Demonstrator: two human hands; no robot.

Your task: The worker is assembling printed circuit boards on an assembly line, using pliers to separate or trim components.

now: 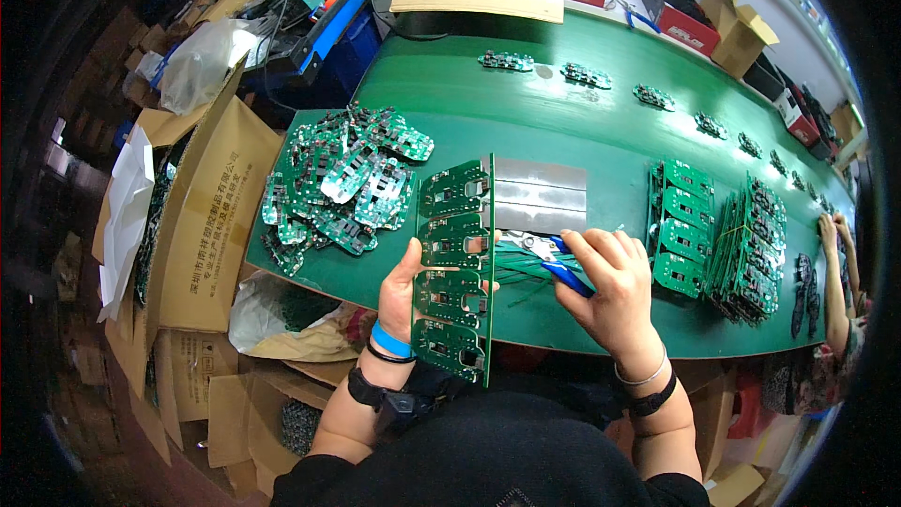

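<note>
rows of dark Chinese characters (218, 225) on a brown carton (194, 296), white capital lettering (693, 36) on a red box (668, 22)

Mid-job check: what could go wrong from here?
The left hand grips the circuit-board panel from behind, and the cutters in the right hand point that way: a slip might nip that hand or scratch the panel.
The loose board pile sits close to the green table's left edge, so boards could slide off.
Green strips lie near the cutters and might snag.
</note>
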